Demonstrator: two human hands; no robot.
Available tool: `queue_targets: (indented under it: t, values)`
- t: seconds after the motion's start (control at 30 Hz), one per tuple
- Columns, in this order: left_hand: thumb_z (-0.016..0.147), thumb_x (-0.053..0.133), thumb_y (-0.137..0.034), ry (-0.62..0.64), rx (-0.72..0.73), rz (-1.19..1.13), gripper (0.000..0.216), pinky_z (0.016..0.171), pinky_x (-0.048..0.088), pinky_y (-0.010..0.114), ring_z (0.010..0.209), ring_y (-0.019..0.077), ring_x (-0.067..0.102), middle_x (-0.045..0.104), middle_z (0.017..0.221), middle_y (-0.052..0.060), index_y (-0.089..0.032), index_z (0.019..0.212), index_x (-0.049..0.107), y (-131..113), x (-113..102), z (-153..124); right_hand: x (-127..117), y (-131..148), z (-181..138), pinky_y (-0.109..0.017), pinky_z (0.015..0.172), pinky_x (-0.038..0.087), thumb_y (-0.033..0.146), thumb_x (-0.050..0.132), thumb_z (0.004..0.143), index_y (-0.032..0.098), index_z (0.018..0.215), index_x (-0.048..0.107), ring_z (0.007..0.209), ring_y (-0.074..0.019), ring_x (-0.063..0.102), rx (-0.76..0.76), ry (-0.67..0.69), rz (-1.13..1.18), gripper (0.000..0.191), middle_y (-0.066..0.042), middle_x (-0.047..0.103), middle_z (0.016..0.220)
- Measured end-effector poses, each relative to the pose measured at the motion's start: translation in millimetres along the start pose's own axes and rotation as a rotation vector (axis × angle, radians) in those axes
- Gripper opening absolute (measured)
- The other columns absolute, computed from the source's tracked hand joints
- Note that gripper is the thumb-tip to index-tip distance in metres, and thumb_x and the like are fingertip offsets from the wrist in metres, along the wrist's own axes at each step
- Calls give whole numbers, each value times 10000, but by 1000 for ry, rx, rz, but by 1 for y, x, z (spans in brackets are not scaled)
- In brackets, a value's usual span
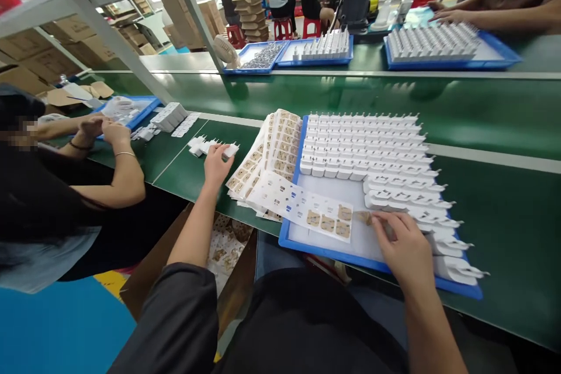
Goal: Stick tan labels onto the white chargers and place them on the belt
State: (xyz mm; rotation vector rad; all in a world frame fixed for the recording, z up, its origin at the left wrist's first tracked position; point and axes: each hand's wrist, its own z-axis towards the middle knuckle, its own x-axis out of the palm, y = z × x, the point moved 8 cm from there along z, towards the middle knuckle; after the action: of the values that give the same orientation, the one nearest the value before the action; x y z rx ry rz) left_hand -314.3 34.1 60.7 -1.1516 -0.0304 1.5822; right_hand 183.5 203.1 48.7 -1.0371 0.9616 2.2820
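Note:
My left hand (217,166) is closed on a white plug adapter (231,150) with pins. It sits beside a few more white adapters (198,145) on the green bench. My right hand (405,245) pinches a tan sticker (363,217) at the right end of a sticker sheet (302,203). Several tan stickers remain on that sheet, among bare spots. The sheet lies partly over a blue tray (289,236) and partly over a stack of sticker sheets (267,152). Rows of white adapters (363,140) stand pins up along the tray's back and right side.
At the left a co-worker's hands (103,128) work near another blue tray (146,106). White boxy parts (169,117) stand between us. Across the green belt are trays of adapters (433,44) and small metal parts (263,57). An open carton (153,263) is below the bench edge.

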Motion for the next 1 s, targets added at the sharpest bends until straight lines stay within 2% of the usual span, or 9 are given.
queue_targets:
  t: [0.1,0.2,0.33,0.43,0.53,0.63,0.73,0.87,1.0]
  values:
    - [777,756,-235,-26,30,-48,232,1116,446,538,1106,267,592,610,968,45,-165,982,673,16,-3,0,-6,5,1,-336,644,518,346,532,996,208,1023,740,690,-203,645,-2,-19,55,251,-87,742,956]
    - [802,759,-295,-91,40,-71,160,1184,313,684,1261,362,513,596,887,48,-204,877,650,21,-14,-3,-5,14,4,-330,651,525,326,537,999,213,1025,728,666,-189,641,-23,3,128,223,-76,750,961]
    - [808,782,-400,-111,55,-59,250,1180,229,781,1319,421,448,622,964,72,-205,921,674,3,-19,-1,10,33,8,-335,647,524,258,528,993,218,1053,725,676,-185,653,-98,107,142,209,-73,744,1023]
    - [864,732,-416,2,126,-52,269,1139,390,671,1237,374,548,682,1083,83,-209,1034,706,-46,-6,-5,26,46,11,-358,696,536,202,511,980,210,1082,727,897,-256,695,-162,182,41,239,-101,733,1056]
    - [912,670,-413,215,231,-94,246,913,579,474,976,274,681,758,1048,51,-235,1068,739,-120,21,-29,40,55,15,-390,740,547,186,531,962,195,1152,711,1012,-301,674,-191,254,-59,261,-128,731,1115]
    - [951,606,-405,629,456,-129,247,892,578,423,1018,277,709,778,1070,46,-265,1093,751,-205,67,-79,50,58,20,-377,689,532,185,564,950,184,1175,697,1040,-310,667,-145,346,-141,261,-143,718,1177]
    - [915,641,-304,840,610,-115,292,956,560,434,1121,309,692,764,1149,92,-211,1178,727,-261,105,-120,53,56,22,-359,655,507,175,558,960,175,1082,704,1035,-300,667,-72,403,-166,190,-144,704,1125]
    - [820,699,-187,1003,627,50,387,1041,522,434,1200,334,646,683,1270,170,-128,1203,703,-277,143,-142,55,53,21,-354,736,506,155,563,962,187,957,687,1017,-284,662,-55,418,-117,129,-116,707,1043]
    - [834,664,-195,1062,595,168,356,1067,481,411,1213,320,602,633,1237,163,-130,1182,691,-273,151,-147,53,46,18,-367,830,501,106,572,932,189,1016,674,1026,-288,651,-43,373,-47,156,-99,727,1028]
